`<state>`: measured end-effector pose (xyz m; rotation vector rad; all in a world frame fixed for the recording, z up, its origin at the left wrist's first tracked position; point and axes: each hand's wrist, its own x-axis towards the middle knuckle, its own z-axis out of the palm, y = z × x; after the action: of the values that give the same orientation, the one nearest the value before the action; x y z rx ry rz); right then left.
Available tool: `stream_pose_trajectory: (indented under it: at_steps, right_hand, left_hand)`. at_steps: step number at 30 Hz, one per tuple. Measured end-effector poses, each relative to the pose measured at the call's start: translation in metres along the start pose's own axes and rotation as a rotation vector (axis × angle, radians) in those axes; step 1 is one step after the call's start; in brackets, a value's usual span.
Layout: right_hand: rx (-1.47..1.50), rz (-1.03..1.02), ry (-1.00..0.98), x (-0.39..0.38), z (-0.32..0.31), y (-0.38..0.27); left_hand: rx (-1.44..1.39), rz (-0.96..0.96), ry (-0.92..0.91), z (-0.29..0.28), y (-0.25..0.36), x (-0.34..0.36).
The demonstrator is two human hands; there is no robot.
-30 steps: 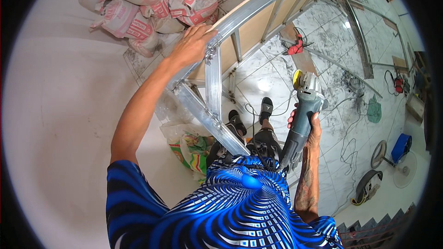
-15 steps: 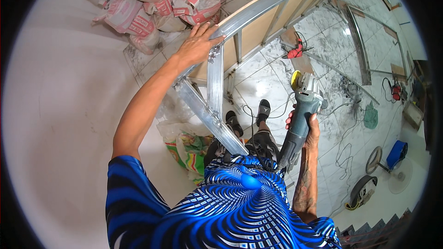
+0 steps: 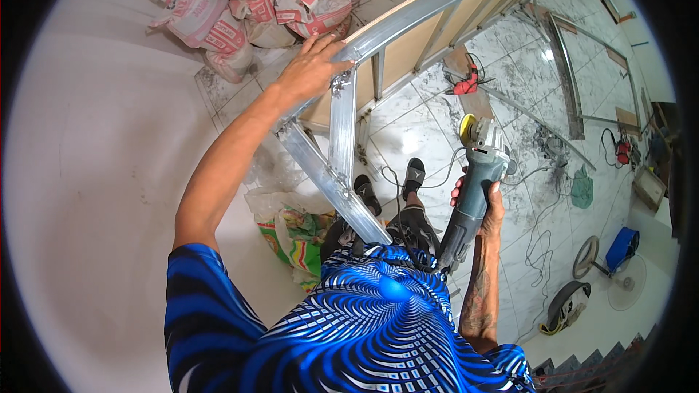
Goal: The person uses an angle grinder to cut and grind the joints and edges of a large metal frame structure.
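Note:
My left hand (image 3: 312,65) grips the top edge of a silver metal frame (image 3: 397,18), backed with beige board (image 3: 404,51), near a welded corner. Its fingers curl over the edge, slightly apart. A diagonal member (image 3: 309,164) runs down toward my waist. My right hand (image 3: 492,207) is closed around the body of a dark angle grinder (image 3: 477,182), whose yellow disc (image 3: 467,128) faces upper left. The grinder's rear end is low by my right hip, with a cord looping across the floor beside my sandaled feet.
Pink-printed sacks (image 3: 309,7) are piled at upper left. A red drill (image 3: 466,84), loose metal frames (image 3: 564,73), another red tool (image 3: 622,151), a green bag (image 3: 581,188) and fan parts (image 3: 626,282) lie rightward. A plastic sack (image 3: 295,240) is by my legs; stairs (image 3: 597,364) show at lower right.
The frame and surroundings have shifted slightly in view. My left thumb has spread outward along the frame's corner. My grip on the grinder is the same.

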<state>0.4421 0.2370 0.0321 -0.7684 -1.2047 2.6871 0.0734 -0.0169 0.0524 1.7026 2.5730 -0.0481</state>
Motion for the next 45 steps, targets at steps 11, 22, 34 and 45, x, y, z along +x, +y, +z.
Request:
stream_pose_trajectory:
  at_steps: [11,22,34,45]
  right_hand:
    - [-0.023,0.003,-0.029,0.001,0.0,0.0]
    - [-0.043,0.001,-0.023,0.001,0.008,0.0]
    - [-0.036,0.008,-0.04,0.001,0.008,0.002]
    - [-0.051,0.019,-0.023,0.001,0.009,0.002]
  left_hand:
    - [-0.103,-0.06,0.014,0.004,0.0,0.001]
    - [-0.099,-0.07,0.024,0.001,0.002,0.0]
    - [-0.011,-0.007,-0.012,0.002,-0.004,-0.001]
    - [-0.035,-0.012,0.0,0.01,-0.004,-0.011]
